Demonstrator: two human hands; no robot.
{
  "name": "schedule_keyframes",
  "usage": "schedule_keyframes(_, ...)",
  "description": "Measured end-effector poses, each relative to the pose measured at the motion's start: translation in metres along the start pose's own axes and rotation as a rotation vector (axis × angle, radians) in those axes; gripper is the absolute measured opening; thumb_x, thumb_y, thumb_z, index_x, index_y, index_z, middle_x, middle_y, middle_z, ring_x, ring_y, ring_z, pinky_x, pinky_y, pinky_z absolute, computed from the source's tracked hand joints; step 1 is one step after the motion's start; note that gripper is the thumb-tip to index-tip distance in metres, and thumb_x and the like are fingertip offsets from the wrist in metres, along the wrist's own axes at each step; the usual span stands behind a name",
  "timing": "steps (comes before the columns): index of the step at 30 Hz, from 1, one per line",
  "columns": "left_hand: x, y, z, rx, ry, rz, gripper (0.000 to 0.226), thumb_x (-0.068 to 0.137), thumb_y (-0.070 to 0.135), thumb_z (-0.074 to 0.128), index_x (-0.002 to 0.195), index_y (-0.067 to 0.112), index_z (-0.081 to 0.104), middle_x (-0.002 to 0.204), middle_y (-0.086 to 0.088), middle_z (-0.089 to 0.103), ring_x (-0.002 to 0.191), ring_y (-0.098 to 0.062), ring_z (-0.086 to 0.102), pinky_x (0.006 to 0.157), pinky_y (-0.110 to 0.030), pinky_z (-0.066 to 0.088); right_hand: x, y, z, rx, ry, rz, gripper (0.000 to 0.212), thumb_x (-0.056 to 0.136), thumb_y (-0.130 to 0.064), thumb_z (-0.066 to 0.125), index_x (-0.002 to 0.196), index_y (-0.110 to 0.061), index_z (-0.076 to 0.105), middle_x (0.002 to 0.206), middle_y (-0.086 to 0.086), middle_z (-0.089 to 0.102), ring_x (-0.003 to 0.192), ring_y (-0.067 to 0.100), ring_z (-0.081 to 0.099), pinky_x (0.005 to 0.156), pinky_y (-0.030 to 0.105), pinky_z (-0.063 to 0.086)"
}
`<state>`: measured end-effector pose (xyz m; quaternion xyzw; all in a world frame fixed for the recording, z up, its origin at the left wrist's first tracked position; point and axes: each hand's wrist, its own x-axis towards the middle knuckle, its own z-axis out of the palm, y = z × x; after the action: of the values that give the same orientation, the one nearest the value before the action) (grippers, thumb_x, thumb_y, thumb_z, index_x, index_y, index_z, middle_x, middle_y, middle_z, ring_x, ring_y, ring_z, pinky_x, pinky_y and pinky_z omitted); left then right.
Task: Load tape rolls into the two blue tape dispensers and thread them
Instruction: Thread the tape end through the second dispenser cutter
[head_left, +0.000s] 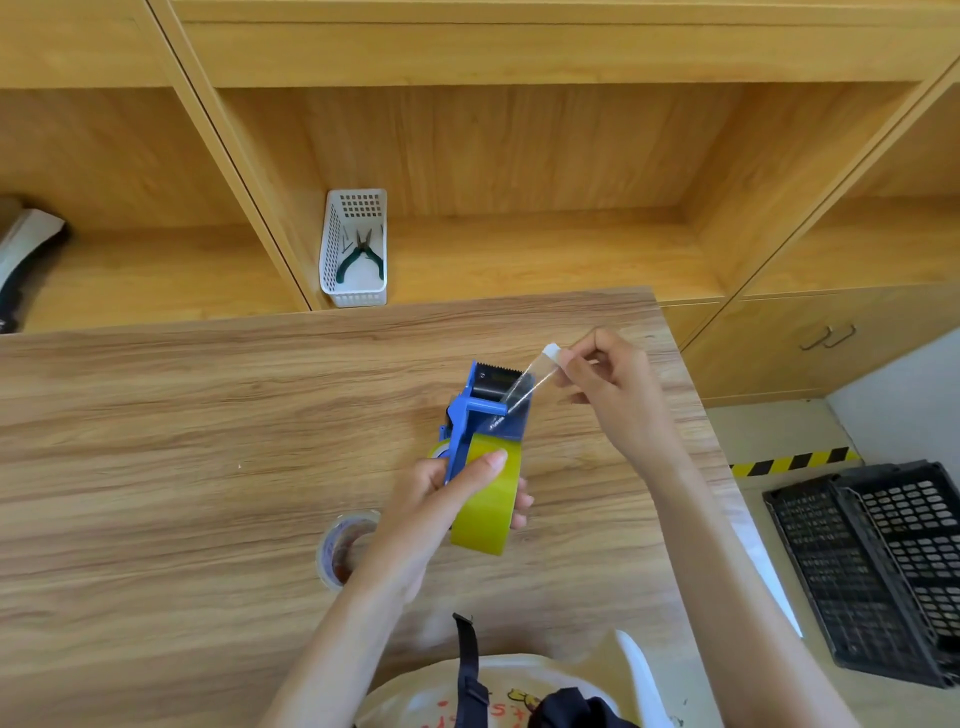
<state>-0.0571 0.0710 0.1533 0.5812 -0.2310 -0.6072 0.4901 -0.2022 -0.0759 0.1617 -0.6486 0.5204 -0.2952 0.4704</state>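
Gripping a blue plastic tape dispenser loaded with a yellowish roll of packing tape, the left hand wraps around roll and frame above the light wood-grain table, thumb pressed on the roll's outer face and fingers curled behind it. The dispenser's serrated cutter end points away from the person. The right hand pinches the free end of a clear tape strip between thumb and fingertips; the strip runs taut from the dispenser's front roller area up to that pinch, where its tip looks white.

A second, clear tape roll lies flat on the table just left of the left forearm; its core carries red and blue printing too blurred to read.

On the wooden shelf behind the table a white perforated plastic basket holds green-handled pliers. A black slotted plastic crate sits on the floor to the right, near a yellow-and-black striped floor marking.
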Motion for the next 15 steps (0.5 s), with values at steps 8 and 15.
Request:
schedule_keyframes(8,0.0,0.004,-0.005,0.061,-0.022,-0.003,0.033,0.091,0.027,0.063,0.095,-0.004,0.072,0.087,-0.021,0.077,0.075,-0.032,0.074,0.078,-0.043,0.058,0.019,-0.009,0.014,-0.242,-0.047,-0.085,0.015,0.095,-0.022,0.061,0.084,-0.012,0.058,0.081,-0.001,0.071,0.07,0.01,0.064,0.069,0.033,0.05)
schedule_keyframes(15,0.003,0.0,-0.006,0.018,0.064,-0.018,0.047,0.082,0.046,0.067,0.08,-0.001,0.076,0.081,-0.024,0.076,0.071,-0.035,0.074,0.075,-0.044,0.06,0.02,-0.013,0.024,-0.225,-0.065,-0.079,0.014,0.095,-0.021,0.058,0.083,-0.013,0.058,0.08,-0.001,0.073,0.076,0.022,0.071,0.079,0.042,0.054)
